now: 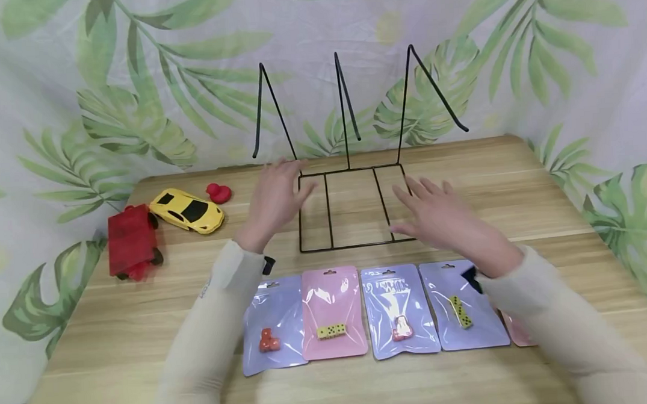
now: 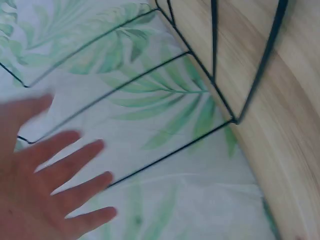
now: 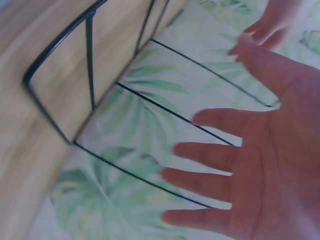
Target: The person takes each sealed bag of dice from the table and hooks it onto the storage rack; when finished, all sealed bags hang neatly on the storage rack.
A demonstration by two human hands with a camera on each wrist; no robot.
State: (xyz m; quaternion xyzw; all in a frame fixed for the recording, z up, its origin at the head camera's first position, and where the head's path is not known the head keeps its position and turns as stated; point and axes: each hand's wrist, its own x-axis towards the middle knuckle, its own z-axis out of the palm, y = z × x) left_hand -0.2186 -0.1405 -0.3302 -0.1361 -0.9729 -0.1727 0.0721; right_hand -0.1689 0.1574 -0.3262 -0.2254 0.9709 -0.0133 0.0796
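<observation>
A black wire rack (image 1: 350, 169) with three upright bent prongs stands at the back of the wooden table. My left hand (image 1: 275, 195) hovers at the left side of its base, fingers spread and holding nothing. On the other side, my right hand (image 1: 432, 215) is over the base's right edge, its fingers extended and apart. In the left wrist view the left palm (image 2: 45, 185) is bare, with the rack's wires beyond it. The right wrist view shows the right palm (image 3: 270, 165) likewise bare, its fingertips overlapping the prongs.
Several sealed pouches lie in a row in front, including a pink pouch (image 1: 332, 298) with yellow dice and a blue pouch (image 1: 384, 290). At the left are a yellow toy car (image 1: 188, 211), a red toy vehicle (image 1: 132, 240) and a small red figure (image 1: 219, 193). Leaf-print cloth (image 1: 315, 21) hangs behind.
</observation>
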